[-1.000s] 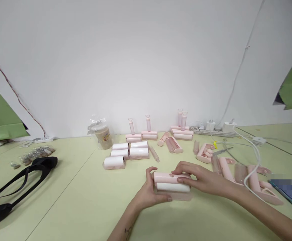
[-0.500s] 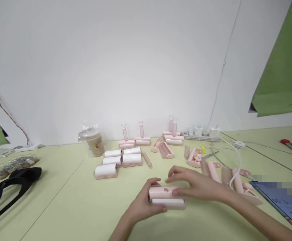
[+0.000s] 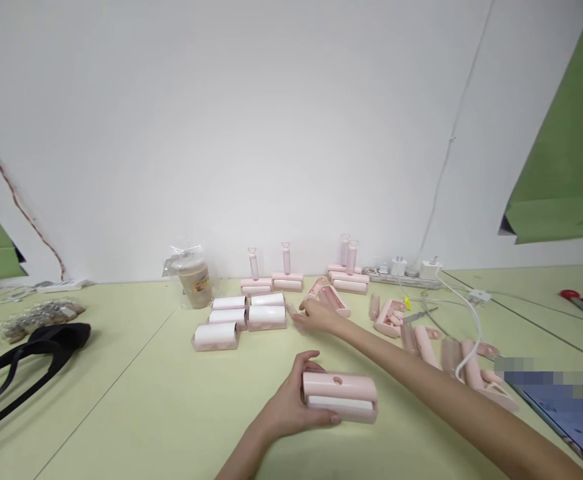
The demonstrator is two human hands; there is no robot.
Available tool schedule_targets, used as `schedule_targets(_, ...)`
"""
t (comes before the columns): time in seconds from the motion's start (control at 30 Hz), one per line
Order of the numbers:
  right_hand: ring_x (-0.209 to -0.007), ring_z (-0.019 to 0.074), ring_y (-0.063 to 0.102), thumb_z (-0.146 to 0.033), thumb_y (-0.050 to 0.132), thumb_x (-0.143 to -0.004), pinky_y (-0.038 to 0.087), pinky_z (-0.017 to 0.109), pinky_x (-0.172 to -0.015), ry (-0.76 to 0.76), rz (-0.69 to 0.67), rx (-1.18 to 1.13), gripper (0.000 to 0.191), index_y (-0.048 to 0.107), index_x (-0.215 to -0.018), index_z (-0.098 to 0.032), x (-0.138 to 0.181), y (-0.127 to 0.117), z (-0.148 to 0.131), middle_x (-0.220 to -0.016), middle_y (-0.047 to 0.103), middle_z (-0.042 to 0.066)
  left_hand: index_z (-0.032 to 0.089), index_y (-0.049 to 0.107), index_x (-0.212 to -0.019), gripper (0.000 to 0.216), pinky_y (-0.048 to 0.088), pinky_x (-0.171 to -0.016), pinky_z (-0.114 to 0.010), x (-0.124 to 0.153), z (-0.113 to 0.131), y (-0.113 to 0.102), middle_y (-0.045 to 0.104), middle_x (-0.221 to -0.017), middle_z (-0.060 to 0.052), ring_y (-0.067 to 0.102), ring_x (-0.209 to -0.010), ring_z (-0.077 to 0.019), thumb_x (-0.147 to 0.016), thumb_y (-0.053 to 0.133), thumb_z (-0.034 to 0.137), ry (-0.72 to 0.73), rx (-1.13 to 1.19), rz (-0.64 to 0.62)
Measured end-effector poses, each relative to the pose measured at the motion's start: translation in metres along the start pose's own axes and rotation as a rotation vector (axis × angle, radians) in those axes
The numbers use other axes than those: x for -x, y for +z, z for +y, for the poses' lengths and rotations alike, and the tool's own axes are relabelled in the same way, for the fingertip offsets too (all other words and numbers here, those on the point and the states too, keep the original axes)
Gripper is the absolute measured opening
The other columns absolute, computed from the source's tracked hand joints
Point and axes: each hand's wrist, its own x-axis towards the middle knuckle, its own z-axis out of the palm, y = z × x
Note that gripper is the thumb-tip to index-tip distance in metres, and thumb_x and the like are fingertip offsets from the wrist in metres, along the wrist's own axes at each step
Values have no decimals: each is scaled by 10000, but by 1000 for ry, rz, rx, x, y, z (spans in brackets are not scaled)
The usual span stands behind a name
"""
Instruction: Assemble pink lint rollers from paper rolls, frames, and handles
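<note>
My left hand is wrapped around the left end of a lint roller head, which has a pink cover with a round hole on top, a white roll and a clear lower part. My right hand is stretched across to a slim translucent pink handle, fingers closing on it and hiding most of its length. Left of that hand lie several white rolls in clear cases. Just behind it, open pink covers rest on the table.
Several lint rollers with upright handles stand along the wall. A bagged drink cup is at the back left, black straps at far left. On the right are loose pink parts, a power strip, white cables and a phone.
My right hand has left the lint roller head and moved forward and left to the translucent handle. The left hand keeps its hold, and the view has shifted slightly.
</note>
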Motion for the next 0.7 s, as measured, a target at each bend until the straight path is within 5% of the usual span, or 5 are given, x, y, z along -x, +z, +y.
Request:
schedule_targets(0.17,-790,153,589,-297,497,-864,500,326,-679,52,-106,-154,204,565,-994,-155,0,5,2,-986,592,37,241,290,-1189,694,428,-782,-264,1,3,0,453,-1068,-31,507,-930,-159,-616,680,198,-15,-41,20)
schedule_targets(0.3,-644,122,604,-270,498,-848,507,275,-599,-21,-129,-374,204,488,-1009,-145,55,-19,23,-744,614,0,240,323,-1174,660,440,-739,-257,1,4,1,448,-1072,-35,517,-908,-163,-622,684,234,-34,-33,23)
schedule_targets(0.43,-806,158,612,-292,528,-787,489,299,-723,-123,-63,-538,383,328,-1100,-197,109,-38,22,-826,617,15,241,349,-1155,617,452,-726,-261,1,1,2,453,-1076,-35,517,-916,-171,-636,682,258,-38,7,11)
schedule_targets(0.7,-745,150,597,-243,538,-744,482,257,-640,-229,-96,-392,205,395,-890,-229,130,-44,-5,-772,602,-13,246,367,-1153,590,460,-714,-275,-1,-7,0,475,-1128,-51,527,-926,-190,-652,676,286,-25,15,-3)
